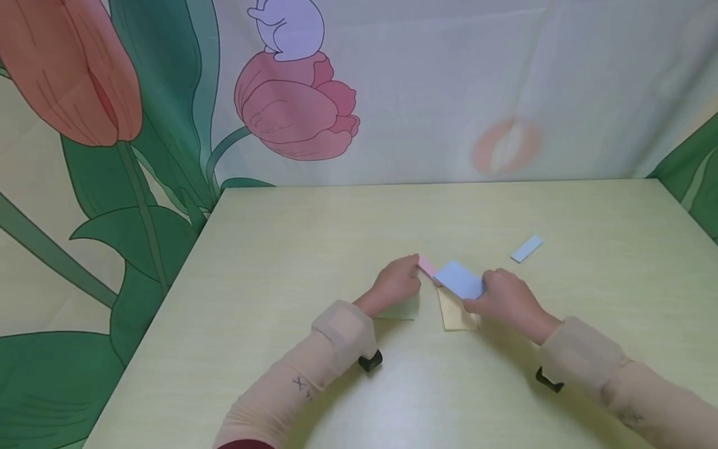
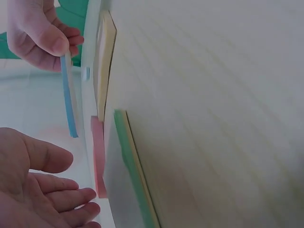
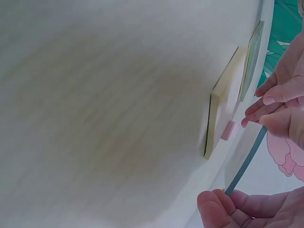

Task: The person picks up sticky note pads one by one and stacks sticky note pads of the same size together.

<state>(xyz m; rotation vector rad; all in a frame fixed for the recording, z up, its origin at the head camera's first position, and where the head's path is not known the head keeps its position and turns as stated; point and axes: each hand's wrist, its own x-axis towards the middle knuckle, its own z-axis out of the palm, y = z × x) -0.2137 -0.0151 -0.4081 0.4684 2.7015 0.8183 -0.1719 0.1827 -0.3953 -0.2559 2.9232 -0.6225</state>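
Observation:
My right hand [image 1: 507,298] grips a blue square pad [image 1: 459,280] of paper, thumb and fingers on its near-right side. In the right wrist view this blue pad [image 3: 247,161] shows edge-on, raised off the table. My left hand [image 2: 40,183] has its thumb apart from its fingers. A narrow pink pad [image 1: 427,267] lies beside its fingertips; whether they touch cannot be told. A yellow pad [image 1: 455,312] lies partly below the blue one. The green pad [image 1: 402,310] lies partly hidden under my left hand [image 1: 397,279] in the head view.
A narrow light-blue pad [image 1: 527,249] lies farther back on the right of the pale table [image 1: 269,249]. A curtain [image 1: 415,93] printed with tulips and a white animal hangs behind the table's far edge.

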